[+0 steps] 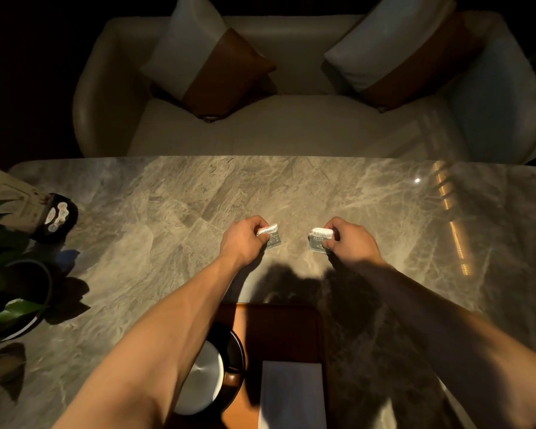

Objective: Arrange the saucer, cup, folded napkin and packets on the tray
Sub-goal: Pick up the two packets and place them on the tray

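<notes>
Over the marble table, beyond the tray, my left hand (245,239) pinches a small grey-white packet (272,238) by its top edge. My right hand (348,243) pinches a second packet (319,241) the same way. The two packets hang apart from each other, close to the tabletop. Near the table's front edge lies a brown tray (279,323). On its left side stands a white-lined cup (203,376) on a dark saucer (237,351), partly hidden by my left forearm. A white folded napkin (293,394) lies on the tray's right side.
A potted plant (13,292) in a dark pot stands at the table's left edge, with a small black device (56,218) and a paper sign (10,193) behind it. A cream sofa (291,125) with two cushions faces the table's far edge.
</notes>
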`<state>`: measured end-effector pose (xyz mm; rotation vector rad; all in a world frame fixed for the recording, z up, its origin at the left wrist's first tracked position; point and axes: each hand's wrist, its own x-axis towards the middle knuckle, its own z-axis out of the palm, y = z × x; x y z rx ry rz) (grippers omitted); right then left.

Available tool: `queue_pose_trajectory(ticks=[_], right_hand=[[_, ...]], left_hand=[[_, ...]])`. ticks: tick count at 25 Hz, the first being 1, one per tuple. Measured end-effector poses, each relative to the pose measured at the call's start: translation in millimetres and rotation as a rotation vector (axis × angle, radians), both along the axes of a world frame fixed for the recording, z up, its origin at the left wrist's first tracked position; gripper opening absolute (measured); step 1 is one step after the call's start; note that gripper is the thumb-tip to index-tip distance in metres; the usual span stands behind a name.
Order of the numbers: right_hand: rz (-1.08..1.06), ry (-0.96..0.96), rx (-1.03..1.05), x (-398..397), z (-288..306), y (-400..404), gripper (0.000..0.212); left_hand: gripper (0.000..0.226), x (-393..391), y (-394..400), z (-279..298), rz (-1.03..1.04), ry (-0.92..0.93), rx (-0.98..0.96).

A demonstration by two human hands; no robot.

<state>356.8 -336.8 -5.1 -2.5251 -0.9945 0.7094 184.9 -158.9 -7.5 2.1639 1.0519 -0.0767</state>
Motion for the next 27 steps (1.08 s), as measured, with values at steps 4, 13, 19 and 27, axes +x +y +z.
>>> queue_pose_trajectory(ticks=[4, 13, 19, 27], right_hand=[[-0.019, 0.019, 0.014, -9, 7, -11, 0.015], [-0.128, 0.143, 0.119, -49, 16, -50, 0.006], [-0.138, 0.234, 0.112, -79, 17, -78, 0.008], [-0.138, 0.319, 0.073, -114, 13, -93, 0.007]], left_hand=[[0.005, -13, -4, 6, 0.065, -0.054, -0.040], [0.002, -49, -27, 20, 0.121, -0.185, -0.236], [0.004, -82, -49, 19, 0.052, -0.141, -0.316], [0.006, -101, -73, 21, -0.114, 0.000, -0.267]])
